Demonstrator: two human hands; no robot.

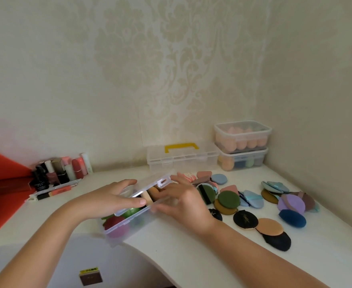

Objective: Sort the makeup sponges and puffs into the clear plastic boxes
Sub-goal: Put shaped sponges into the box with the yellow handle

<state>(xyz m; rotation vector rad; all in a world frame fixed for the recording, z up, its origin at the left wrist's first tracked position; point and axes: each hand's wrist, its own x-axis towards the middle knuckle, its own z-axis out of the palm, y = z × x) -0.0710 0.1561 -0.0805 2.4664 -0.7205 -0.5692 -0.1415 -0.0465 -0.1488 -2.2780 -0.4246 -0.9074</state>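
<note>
A long clear plastic box (pixel 117 232) lies near the table's front edge, holding red, green and tan puffs. Its clear lid (pixel 150 188) is partly lowered over it. My left hand (pixel 108 199) grips the lid's left side, thumb on top. My right hand (pixel 179 201) holds the lid's right side near the latch, fingers curled over the box. To the right, several loose puffs (pixel 229 199) in green, blue, purple, black and tan lie spread on the table.
A clear organiser with a yellow handle (pixel 180 157) stands at the back wall. Two stacked clear tubs (pixel 242 138) with sponges sit in the back right corner. Cosmetic bottles (pixel 63 170) cluster at the back left beside a red stand (pixel 3 173).
</note>
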